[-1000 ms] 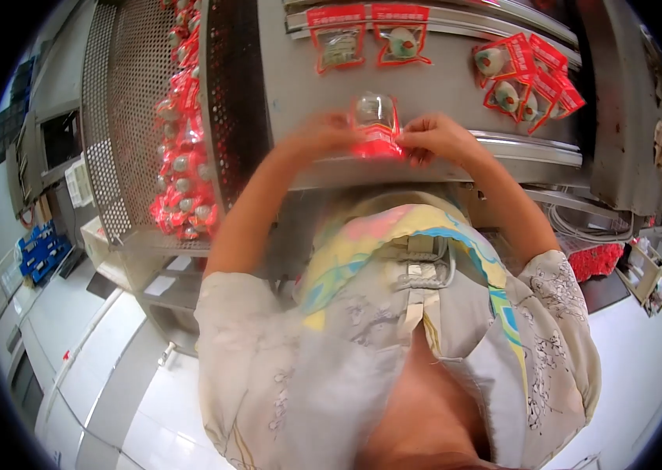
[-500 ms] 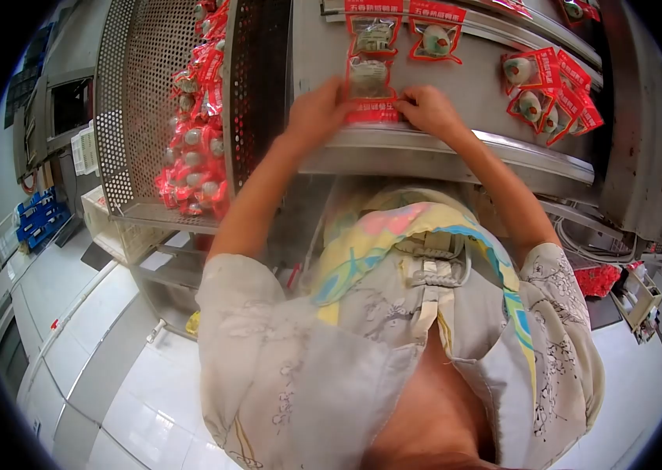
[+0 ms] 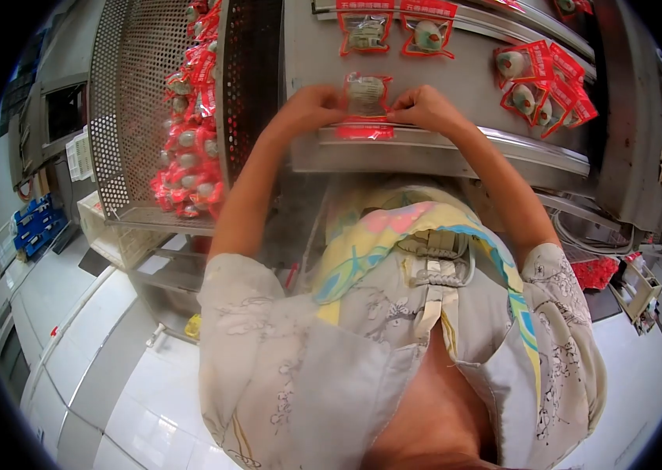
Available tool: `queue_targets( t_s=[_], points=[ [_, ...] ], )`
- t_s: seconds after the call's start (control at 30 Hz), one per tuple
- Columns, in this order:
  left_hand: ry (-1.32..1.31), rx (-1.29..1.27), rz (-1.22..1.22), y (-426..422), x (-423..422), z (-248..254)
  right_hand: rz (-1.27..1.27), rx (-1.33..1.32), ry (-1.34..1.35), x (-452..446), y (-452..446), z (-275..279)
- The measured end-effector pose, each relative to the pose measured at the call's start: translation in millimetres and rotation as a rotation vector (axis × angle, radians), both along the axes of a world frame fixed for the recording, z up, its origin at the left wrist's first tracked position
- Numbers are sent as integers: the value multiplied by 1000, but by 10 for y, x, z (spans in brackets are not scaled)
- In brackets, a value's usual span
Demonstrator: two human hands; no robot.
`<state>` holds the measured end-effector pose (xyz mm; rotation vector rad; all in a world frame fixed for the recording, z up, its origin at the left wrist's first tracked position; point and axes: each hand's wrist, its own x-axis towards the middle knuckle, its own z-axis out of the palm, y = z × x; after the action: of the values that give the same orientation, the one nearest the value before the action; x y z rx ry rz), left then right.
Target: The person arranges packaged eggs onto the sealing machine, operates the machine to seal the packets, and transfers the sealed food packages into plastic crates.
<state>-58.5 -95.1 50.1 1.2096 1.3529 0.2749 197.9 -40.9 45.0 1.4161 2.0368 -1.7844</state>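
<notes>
A clear and red packet (image 3: 366, 95) with a greyish egg-like item inside lies flat at the near edge of the metal work surface, its red end over the metal bar. My left hand (image 3: 317, 108) pinches its left edge, and my right hand (image 3: 423, 108) pinches the right edge. Beyond it, a similar packet (image 3: 365, 34) and another one (image 3: 427, 36) lie side by side with their red ends at the far metal bar. On the right of the surface, several red packets (image 3: 542, 88) overlap in a loose pile.
To the left stands a perforated metal tray (image 3: 129, 102) holding many red packets (image 3: 190, 153). A metal rail (image 3: 526, 150) runs along the near edge of the work surface (image 3: 311, 51). Cables (image 3: 593, 235) hang at the lower right, near a red bundle (image 3: 595, 272).
The packet between my hands has moved away from my body, then slightly back, and lies flatter. The camera view has shifted. Both hands stay at its sides.
</notes>
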Motion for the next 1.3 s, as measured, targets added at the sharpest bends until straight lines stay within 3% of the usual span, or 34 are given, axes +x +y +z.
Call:
queue_targets(
  t_s=[0.03,0.1,0.17,0.2,0.23,0.3,0.4,0.6,0.73,0.8,0.87,0.97,1.07,1.1,1.2,1.23,1.3],
  points=[
    [43,8,-8,-1,14,53,-85,34,61,31,-5,-16],
    [314,296,107,-142,149,233,-253,105,187,155,6,-82],
    [473,616,201,-301,356,488,-465,488,328,442,157,77],
    [454,727,117,-352,412,511,-492,720,108,630,266,340],
    [434,837,32,-400,460,512,-587,931,65,842,421,376],
    [407,932,-102,-463,530,413,-514,1338,-260,1268,718,519],
    [475,945,-211,-527,531,335,-351,1161,-700,1702,919,483],
    [326,937,-117,-527,727,633,-371,1123,-188,1588,725,479],
    [225,841,142,-424,1015,351,-127,1325,-39,1285,271,688],
    [-54,467,395,-207,1371,257,0,1320,-54,1191,16,700],
    [-233,-166,486,90,1658,310,31,1253,30,1151,-194,610],
    [-361,-444,378,264,1856,209,36,1150,144,1157,-407,589],
    [-340,-448,341,236,1892,133,-364,740,365,1271,-548,704],
    [-391,-492,383,233,1891,120,-613,552,292,1394,-575,514],
    [-484,-585,444,223,1855,118,-716,-111,125,1585,-247,428],
    [-481,-588,423,227,1848,143,-620,-297,-38,1555,-156,571],
    [-518,-607,379,226,1809,127,-596,-460,56,1539,-73,568]
  ],
)
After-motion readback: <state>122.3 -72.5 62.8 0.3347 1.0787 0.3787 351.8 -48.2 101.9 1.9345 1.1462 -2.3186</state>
